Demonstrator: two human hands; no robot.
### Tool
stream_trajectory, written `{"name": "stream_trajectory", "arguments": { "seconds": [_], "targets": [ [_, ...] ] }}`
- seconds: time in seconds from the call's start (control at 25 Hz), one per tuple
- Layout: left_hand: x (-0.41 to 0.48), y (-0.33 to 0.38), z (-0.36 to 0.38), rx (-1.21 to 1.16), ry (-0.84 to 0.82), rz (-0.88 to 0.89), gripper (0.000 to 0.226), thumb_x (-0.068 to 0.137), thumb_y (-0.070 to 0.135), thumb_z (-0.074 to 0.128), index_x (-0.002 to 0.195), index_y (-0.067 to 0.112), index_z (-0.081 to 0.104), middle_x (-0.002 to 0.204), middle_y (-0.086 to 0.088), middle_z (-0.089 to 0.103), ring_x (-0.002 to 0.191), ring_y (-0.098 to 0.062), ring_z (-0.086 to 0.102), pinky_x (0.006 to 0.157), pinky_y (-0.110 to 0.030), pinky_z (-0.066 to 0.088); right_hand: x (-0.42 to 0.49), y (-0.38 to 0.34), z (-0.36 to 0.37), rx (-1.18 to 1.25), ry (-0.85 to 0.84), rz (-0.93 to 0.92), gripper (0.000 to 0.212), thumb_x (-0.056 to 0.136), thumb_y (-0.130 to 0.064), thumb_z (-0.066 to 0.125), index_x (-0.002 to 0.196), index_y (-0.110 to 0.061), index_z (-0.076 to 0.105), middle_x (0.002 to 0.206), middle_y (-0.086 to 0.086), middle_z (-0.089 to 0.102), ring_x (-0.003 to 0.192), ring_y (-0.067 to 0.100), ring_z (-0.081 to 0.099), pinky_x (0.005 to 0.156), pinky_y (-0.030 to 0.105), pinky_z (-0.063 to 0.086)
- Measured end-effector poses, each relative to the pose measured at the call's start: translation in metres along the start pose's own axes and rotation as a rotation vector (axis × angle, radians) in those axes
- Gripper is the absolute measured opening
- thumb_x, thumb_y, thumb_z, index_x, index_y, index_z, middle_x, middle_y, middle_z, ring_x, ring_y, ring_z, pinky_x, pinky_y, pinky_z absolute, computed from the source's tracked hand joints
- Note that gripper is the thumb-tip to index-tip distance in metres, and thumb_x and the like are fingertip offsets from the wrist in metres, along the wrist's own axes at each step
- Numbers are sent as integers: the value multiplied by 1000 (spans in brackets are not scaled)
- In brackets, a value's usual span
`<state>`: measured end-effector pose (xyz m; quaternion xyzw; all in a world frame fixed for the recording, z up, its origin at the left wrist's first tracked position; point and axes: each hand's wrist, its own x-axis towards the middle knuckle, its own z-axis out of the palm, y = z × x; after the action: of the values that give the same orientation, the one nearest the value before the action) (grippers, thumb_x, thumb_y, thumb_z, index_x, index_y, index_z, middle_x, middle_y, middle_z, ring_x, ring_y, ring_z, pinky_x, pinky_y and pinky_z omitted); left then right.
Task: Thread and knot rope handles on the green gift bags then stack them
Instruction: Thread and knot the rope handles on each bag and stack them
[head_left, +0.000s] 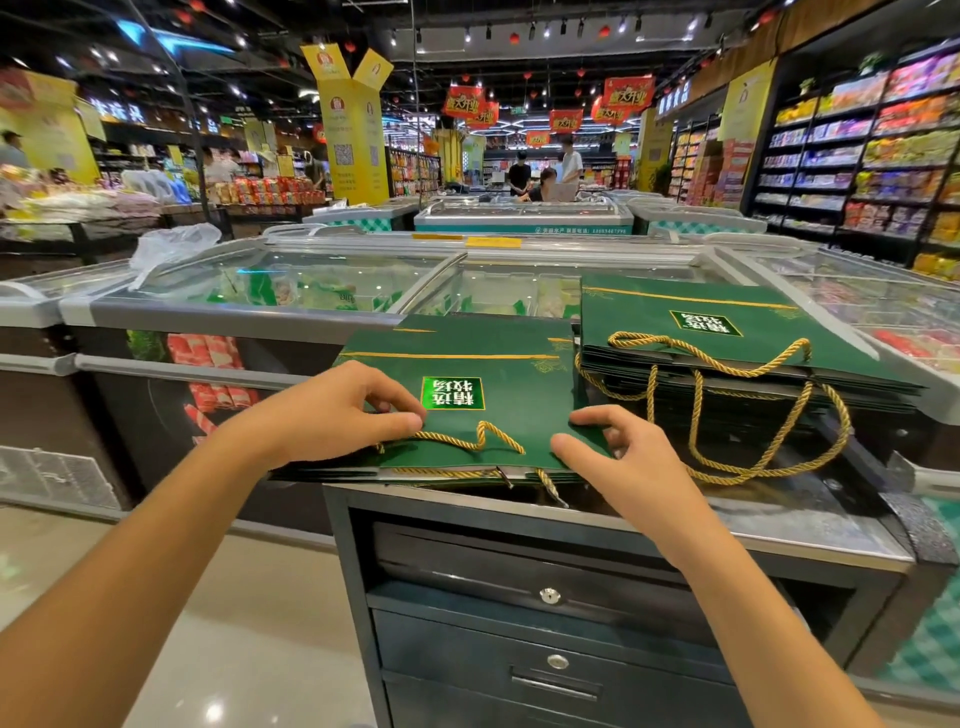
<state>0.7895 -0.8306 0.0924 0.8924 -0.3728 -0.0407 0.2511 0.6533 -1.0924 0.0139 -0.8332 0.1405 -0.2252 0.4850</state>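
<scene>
Left grip (324, 421) curls thumb and fingers down on the gold rope (483, 434) near the front-left corner of the green bag (467, 358), pinching it against the bag's face. Right grip (623, 457) clamps the bag's front-right corner, thumb on top. That bag lies flat between both, on the table (779, 525). Just right sits a taller stack of bags (701, 306), rope handles drooping over its near edge.

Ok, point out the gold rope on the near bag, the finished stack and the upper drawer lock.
gold rope (485, 425), head view, top of its hump.
finished stack (634, 317), head view, top bag's green face.
upper drawer lock (549, 596), head view, keyhole centre.
</scene>
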Motion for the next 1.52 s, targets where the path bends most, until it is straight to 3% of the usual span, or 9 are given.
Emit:
{"name": "stream_trajectory", "arguments": {
  "seconds": [0.08,0.2,0.32,0.4,0.56,1.08,1.32,1.44,1.52],
  "targets": [
    [2,-1,2,59,-29,30,13,87,41,73,98,35,77,98,5,68,90,-8,62,85,-34,53,2,-1,0,-11,-17,-11,40,81,-53,76,117,-37,64,104,-10,66,98,16,67,90,42,57],
    [9,4,12,129,-33,112,5,94,28,67,89,30,68,89,5,68,83,-11,62,78,-36,52,4,-2,1,0,-44,-17,47,78,-54,80,118,-36,64,106,-12,68,101,11,67,94,39,56],
    [18,13,13,-118,63,158,8,99,15,58,95,22,60,84,3,72,73,-10,67,74,-35,56,5,0,4,-3,-26,-38,52,75,-55,81,121,-36,65,109,-14,68,104,8,67,96,42,56],
    [24,17,6,-223,134,181,9,96,15,65,101,22,65,82,0,72,69,-12,67,73,-33,56,4,4,5,-35,-15,-65,58,74,-60,79,124,-36,66,114,-15,68,108,8,65,98,42,55],
    [35,28,-13,-88,146,214,10,86,24,76,96,24,78,81,2,76,79,-19,71,81,-38,59,3,6,5,-92,-26,-93,69,71,-68,74,132,-37,64,126,-16,65,117,9,61,102,42,52],
    [46,56,-65,208,436,488,15,85,23,75,100,20,75,85,8,64,72,10,57,69,-5,44,-2,1,4,-113,-8,-84,61,77,-57,78,133,-35,66,129,-14,63,122,9,53,104,36,47],
    [45,63,-75,419,540,642,14,88,16,74,101,11,77,98,-5,66,81,-15,58,78,-28,52,-4,-2,2,-101,-18,-65,58,79,-55,78,132,-36,66,122,-19,55,118,3,46,102,31,40],
    [47,58,-75,452,566,678,15,89,9,72,103,10,78,100,-10,65,83,-17,57,78,-32,51,-5,-4,2,-116,-19,-59,57,79,-54,78,132,-36,66,120,-16,58,87,-5,47,88,28,41],
    [49,51,-70,410,540,643,15,89,9,73,102,11,78,98,-8,65,80,-18,58,77,-35,52,-7,-5,1,-130,-25,-57,57,80,-54,78,132,-36,66,122,-14,61,87,-3,53,88,29,45]
  ]
}}
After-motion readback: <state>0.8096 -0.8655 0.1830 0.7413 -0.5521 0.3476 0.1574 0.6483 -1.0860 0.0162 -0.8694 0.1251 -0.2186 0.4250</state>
